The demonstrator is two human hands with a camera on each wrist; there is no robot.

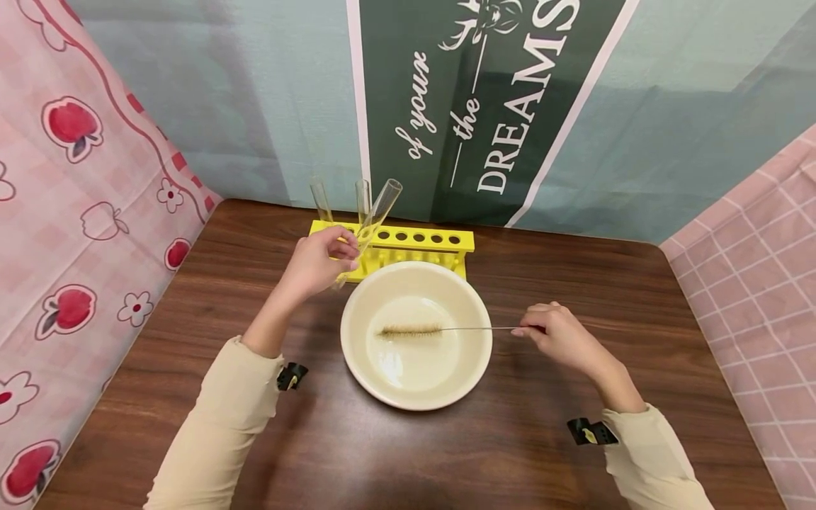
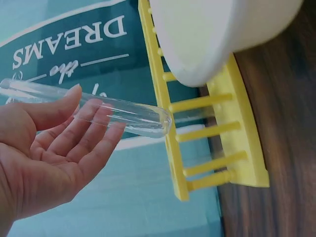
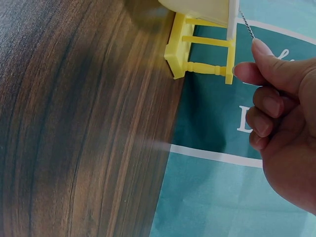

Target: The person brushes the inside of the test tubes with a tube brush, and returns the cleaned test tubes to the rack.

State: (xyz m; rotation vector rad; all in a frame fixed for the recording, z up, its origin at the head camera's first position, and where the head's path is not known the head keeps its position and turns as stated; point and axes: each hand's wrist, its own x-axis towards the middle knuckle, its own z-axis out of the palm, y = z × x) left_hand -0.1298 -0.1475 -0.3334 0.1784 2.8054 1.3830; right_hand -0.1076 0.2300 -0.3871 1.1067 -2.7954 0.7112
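Observation:
My left hand pinches a clear glass test tube between thumb and fingers, tilted in front of the yellow test tube rack. In the left wrist view the tube's rounded end points past the fingers towards the rack. With thumb and curled fingers, my right hand grips the thin twisted wire handle of a test tube brush. The brush's bristled head lies over the inside of a cream basin, its wire crossing the right rim.
Two more glass tubes stand at the rack's left end. The rack is behind the basin on the brown wooden table. A green and teal cloth hangs at the back, with pink patterned cloths on both sides.

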